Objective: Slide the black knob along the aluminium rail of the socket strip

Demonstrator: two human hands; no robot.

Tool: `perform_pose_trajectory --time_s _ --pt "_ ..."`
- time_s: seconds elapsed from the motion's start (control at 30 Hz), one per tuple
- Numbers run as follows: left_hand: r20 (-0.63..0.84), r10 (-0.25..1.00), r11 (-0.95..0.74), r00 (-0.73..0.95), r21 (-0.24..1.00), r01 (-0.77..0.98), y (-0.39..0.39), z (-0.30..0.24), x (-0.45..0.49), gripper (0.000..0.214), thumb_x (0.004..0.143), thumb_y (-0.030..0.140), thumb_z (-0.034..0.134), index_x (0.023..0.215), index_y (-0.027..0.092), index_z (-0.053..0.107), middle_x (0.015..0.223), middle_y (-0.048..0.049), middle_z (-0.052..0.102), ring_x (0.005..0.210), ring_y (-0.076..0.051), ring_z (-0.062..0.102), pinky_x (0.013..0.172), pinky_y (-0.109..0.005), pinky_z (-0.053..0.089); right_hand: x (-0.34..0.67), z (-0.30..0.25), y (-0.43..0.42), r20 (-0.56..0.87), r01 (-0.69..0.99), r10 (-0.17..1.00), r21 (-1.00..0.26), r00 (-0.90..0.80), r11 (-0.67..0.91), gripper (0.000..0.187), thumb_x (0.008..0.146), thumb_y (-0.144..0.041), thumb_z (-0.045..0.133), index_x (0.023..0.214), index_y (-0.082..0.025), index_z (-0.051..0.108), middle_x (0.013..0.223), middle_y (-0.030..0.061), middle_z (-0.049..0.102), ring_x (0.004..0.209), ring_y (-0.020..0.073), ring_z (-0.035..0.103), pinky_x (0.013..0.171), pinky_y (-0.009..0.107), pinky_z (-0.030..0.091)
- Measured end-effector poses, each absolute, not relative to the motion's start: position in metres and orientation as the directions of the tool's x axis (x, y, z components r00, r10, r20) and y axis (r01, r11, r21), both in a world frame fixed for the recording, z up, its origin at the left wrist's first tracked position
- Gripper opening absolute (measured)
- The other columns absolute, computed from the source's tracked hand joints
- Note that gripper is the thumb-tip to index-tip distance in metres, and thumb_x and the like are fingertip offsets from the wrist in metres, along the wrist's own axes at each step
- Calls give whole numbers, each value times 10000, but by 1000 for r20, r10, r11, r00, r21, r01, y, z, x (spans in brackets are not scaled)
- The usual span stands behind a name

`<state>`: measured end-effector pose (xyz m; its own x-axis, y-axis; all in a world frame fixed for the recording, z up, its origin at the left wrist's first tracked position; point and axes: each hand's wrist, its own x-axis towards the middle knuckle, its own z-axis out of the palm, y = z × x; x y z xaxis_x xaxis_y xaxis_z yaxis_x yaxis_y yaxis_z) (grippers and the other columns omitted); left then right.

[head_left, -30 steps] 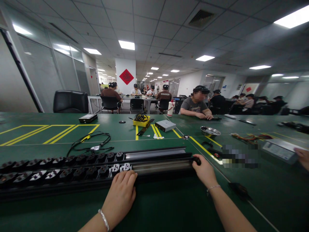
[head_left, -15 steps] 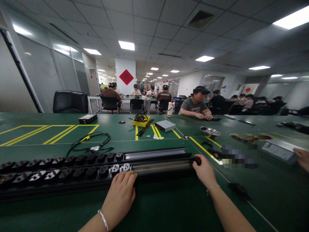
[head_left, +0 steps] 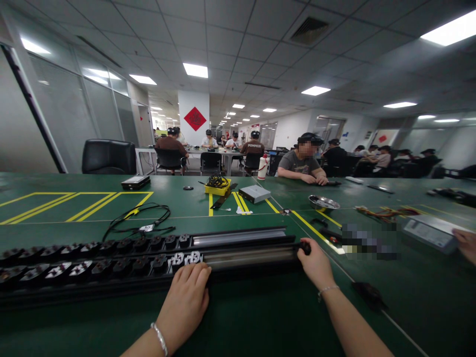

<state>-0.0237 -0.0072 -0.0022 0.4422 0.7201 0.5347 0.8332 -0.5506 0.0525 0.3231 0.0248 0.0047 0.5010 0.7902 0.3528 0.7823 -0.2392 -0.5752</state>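
Two long black power strips lie side by side across the green table. My left hand (head_left: 186, 297) rests with fingers curled over the front edge of the nearer power strip (head_left: 122, 270), beside its white-marked sockets. My right hand (head_left: 316, 263) is closed around the right end of that same strip, thumb on a small black end piece (head_left: 305, 246). The farther power strip (head_left: 156, 242) lies just behind it, untouched. Both strips run off the left edge of view.
A black cable (head_left: 139, 220) lies behind the strips. Farther back sit a yellow tray (head_left: 217, 187), a grey box (head_left: 255, 193) and a metal bowl (head_left: 323, 202). Another person's hand (head_left: 466, 243) holds a grey unit (head_left: 427, 232) at the right. Several people sit at distant tables.
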Motion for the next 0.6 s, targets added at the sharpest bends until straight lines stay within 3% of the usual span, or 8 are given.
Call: perform_pose_trajectory --time_s 0.6 --pt "556 707 -552 438 46 832 -7 -1 -23 322 714 84 447 1008 200 509 1035 -51 578 970 -198 514 864 -370 382 329 -3 30 406 777 758 -595 511 -206 359 675 -271 434 995 -159 552 954 77 592 843 207 563 753 311 431"
